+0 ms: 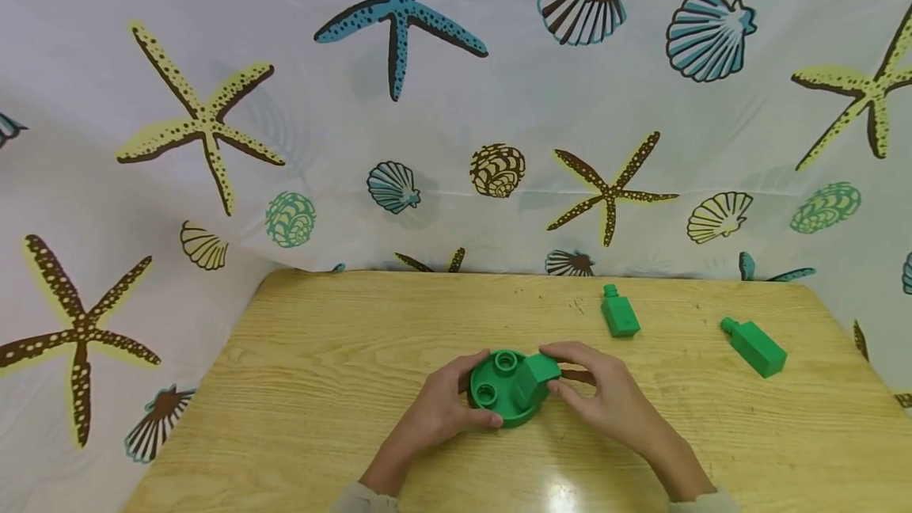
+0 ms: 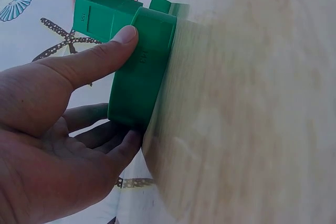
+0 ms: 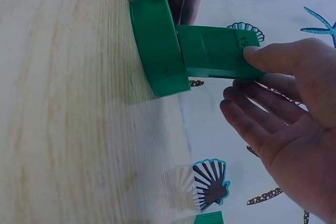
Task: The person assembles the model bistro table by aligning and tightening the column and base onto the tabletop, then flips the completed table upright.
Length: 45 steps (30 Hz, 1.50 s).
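Observation:
A round green base point(image 1: 507, 412) with a raised rim lies on the table, two ring-shaped sockets showing inside it. My left hand point(image 1: 443, 404) grips its left side, thumb on the near rim and fingers round the far side. A green block point(image 1: 536, 377) stands upright at the base's right part, its lower end within the rim. My right hand point(image 1: 604, 394) pinches the block's top between thumb and fingers. In the right wrist view the block point(image 3: 220, 52) juts out from the base point(image 3: 157, 45). How deep the block sits is hidden.
Two green bottle-shaped blocks lie farther back: one block point(image 1: 621, 315) behind my right hand, another block point(image 1: 757, 348) at the right. A white cloth point(image 1: 456, 117) printed with starfish and shells hangs behind the wooden table point(image 1: 321, 339).

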Each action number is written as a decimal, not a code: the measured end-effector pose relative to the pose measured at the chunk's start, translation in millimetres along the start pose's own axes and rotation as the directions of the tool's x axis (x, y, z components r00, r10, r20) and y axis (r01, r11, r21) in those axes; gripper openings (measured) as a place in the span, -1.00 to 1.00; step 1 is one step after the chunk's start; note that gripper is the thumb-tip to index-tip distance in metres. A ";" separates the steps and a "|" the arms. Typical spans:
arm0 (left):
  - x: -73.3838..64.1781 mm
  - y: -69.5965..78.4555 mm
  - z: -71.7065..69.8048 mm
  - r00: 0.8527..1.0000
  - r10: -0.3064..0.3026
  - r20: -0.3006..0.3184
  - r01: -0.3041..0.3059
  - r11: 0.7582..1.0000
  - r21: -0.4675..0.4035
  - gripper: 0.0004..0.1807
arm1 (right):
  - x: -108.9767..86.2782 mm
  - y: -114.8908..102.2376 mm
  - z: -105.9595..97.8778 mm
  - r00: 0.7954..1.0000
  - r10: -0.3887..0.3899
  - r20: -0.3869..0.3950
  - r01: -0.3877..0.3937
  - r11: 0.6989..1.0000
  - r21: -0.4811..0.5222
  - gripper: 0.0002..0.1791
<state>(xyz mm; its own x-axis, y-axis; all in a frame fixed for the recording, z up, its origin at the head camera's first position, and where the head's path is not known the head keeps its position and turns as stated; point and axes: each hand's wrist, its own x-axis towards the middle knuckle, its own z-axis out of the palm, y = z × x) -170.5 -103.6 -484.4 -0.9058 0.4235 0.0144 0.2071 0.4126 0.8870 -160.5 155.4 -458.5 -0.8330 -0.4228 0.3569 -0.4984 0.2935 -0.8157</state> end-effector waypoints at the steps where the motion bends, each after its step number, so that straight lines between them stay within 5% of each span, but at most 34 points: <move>1: 0.0 -0.1 -0.1 1.000 0.000 0.001 0.000 1.000 0.000 0.02 | 0.0 -1.0 -0.3 1.000 0.008 0.001 -0.008 1.000 0.012 -0.56; 8: 0.5 -1.4 0.3 1.000 -0.006 -0.003 0.006 1.000 0.002 0.03 | 1.4 -18.2 0.9 0.999 0.041 -0.017 -0.039 0.995 0.087 -0.61; 27: -0.6 0.1 -0.5 1.000 0.013 -0.010 -0.013 1.000 0.014 0.01 | 0.6 2.6 11.8 0.999 0.049 0.014 -0.049 0.998 0.046 -0.35; 39: -1.5 -0.1 -0.9 1.000 0.024 -0.011 -0.023 0.999 0.040 0.01 | -0.3 6.1 13.6 0.998 0.042 0.046 -0.048 0.989 0.138 -0.41; 45: -0.5 0.1 -0.5 1.000 0.023 -0.020 -0.022 0.999 0.039 0.01 | 1.4 -0.9 13.7 0.997 0.055 0.053 -0.061 0.993 0.105 -0.45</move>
<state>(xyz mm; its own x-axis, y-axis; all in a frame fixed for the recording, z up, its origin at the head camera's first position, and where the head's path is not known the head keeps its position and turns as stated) -170.1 -104.1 -484.1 -0.9078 0.4171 0.0440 0.2416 0.4341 0.8679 -157.9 142.8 -463.4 -0.8455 -0.4504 0.2866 -0.4189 0.2268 -0.8792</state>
